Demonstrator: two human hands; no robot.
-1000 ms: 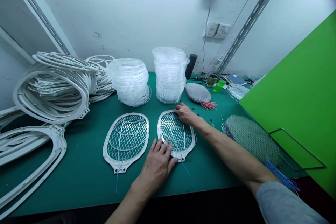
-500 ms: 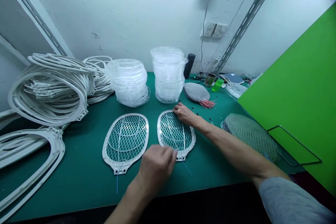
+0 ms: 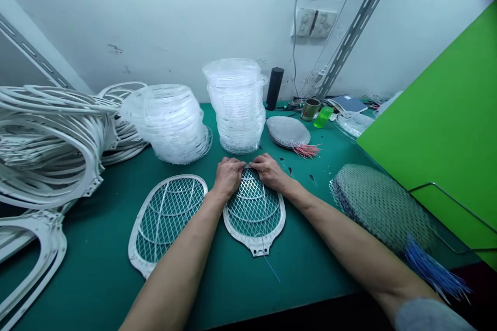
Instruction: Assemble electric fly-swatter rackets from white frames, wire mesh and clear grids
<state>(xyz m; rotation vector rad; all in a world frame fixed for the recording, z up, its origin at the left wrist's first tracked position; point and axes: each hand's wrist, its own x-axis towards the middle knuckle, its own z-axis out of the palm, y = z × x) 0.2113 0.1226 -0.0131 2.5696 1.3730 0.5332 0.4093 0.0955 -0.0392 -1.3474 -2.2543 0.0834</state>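
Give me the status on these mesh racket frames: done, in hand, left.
Done: one meshed frame lies apart, no hand on it. In hand: the left hand and right hand are at the top of a second meshed frame. Left: stacked clear rims and piled white frames wait.

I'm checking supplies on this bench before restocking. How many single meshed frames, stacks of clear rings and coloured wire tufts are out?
Single meshed frames: 2
Clear ring stacks: 2
Wire tufts, pink and blue: 2
Total: 6
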